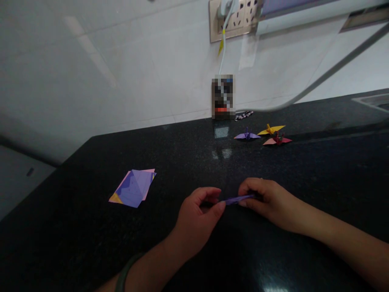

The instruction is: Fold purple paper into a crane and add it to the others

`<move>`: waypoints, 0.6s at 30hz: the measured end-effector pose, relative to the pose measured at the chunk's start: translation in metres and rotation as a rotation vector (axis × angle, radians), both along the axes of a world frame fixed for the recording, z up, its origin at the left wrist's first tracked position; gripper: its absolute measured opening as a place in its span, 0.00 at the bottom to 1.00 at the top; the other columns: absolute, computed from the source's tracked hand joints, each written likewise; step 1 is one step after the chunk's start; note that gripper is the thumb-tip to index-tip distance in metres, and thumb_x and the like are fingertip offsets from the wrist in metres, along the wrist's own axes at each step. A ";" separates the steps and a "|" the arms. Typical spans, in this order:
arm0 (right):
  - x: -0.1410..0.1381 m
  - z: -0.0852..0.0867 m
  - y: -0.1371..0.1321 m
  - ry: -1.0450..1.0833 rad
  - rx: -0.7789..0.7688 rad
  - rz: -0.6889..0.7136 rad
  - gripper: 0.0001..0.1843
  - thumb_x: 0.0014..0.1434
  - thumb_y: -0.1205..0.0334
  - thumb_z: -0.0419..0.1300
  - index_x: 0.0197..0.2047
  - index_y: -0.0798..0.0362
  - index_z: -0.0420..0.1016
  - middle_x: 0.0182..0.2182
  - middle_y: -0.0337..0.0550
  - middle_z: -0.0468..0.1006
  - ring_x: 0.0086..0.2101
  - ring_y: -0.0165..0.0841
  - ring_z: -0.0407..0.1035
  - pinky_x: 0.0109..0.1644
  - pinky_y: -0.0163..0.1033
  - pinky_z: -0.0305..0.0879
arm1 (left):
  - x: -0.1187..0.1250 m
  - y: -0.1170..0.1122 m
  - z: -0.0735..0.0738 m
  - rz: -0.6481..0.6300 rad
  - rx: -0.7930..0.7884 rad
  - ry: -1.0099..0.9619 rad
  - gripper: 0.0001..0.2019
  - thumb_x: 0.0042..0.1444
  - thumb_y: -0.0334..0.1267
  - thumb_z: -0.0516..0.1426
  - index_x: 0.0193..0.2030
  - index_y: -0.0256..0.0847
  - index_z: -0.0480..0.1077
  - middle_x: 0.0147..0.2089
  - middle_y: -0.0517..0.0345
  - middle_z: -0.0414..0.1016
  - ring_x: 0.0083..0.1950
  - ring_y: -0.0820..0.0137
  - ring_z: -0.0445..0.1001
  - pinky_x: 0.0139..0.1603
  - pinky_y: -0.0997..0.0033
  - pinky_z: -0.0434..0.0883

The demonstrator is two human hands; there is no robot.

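Just below the centre of the frame, 2 hands share a narrow strip of folded purple paper (238,199), which lies almost level between them. The left hand (197,217) pinches its left end, thumb in front and fingers behind; the right hand (269,198) pinches its right end between thumb and bent index finger. A dark band (123,275) circles the left wrist at the bottom edge.

At the left of the frame, a small pile of paper sheets (133,188) in purple, pink and yellow lies on the black countertop (182,154). Right of upper centre sit 3 folded cranes: a purple crane (247,136), a yellow crane (272,129) and a red-pink crane (277,140), the last 2 close together. Behind them, a blurred-out upright object (223,97) leans against the pale wall (127,89), below a socket panel (215,24) at the top.
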State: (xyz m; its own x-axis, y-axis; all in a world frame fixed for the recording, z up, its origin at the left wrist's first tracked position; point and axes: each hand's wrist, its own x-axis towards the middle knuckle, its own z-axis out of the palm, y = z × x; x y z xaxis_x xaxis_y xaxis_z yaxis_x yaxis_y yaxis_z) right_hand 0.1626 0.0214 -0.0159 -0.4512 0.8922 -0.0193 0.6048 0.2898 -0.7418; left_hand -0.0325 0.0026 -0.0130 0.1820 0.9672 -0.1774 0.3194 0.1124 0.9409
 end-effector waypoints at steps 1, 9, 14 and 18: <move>-0.002 0.002 -0.002 0.078 -0.088 -0.027 0.02 0.52 0.64 0.56 0.30 0.53 0.68 0.23 0.36 0.67 0.25 0.28 0.61 0.27 0.33 0.58 | 0.000 0.000 0.000 0.001 -0.005 -0.018 0.18 0.45 0.38 0.59 0.44 0.36 0.67 0.43 0.50 0.70 0.42 0.66 0.69 0.38 0.70 0.68; -0.012 0.003 -0.014 0.487 -0.392 -0.106 0.07 0.49 0.60 0.59 0.30 0.54 0.66 0.23 0.35 0.66 0.23 0.24 0.59 0.23 0.29 0.55 | 0.001 0.000 0.006 0.018 -0.183 -0.220 0.07 0.46 0.35 0.58 0.31 0.34 0.70 0.21 0.62 0.69 0.23 0.79 0.66 0.26 0.80 0.63; -0.012 0.005 -0.014 0.433 -0.247 -0.128 0.06 0.52 0.60 0.56 0.29 0.54 0.69 0.24 0.37 0.68 0.25 0.27 0.61 0.27 0.31 0.57 | 0.002 0.000 0.005 0.005 -0.189 -0.245 0.06 0.45 0.34 0.59 0.30 0.34 0.70 0.22 0.62 0.70 0.24 0.80 0.66 0.25 0.82 0.63; -0.013 0.007 -0.017 0.351 -0.178 -0.128 0.06 0.53 0.63 0.55 0.28 0.54 0.70 0.23 0.37 0.69 0.26 0.27 0.62 0.28 0.32 0.58 | 0.005 -0.003 0.005 -0.034 -0.195 -0.269 0.09 0.44 0.33 0.59 0.35 0.34 0.70 0.25 0.59 0.73 0.26 0.77 0.70 0.29 0.79 0.66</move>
State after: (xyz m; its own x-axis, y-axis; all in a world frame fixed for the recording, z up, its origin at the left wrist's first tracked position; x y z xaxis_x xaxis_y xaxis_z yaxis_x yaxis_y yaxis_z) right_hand 0.1494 0.0048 -0.0086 -0.3431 0.9383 -0.0430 0.3287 0.0770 -0.9413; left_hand -0.0272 -0.0002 -0.0084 0.2793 0.9121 -0.3001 0.0690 0.2926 0.9537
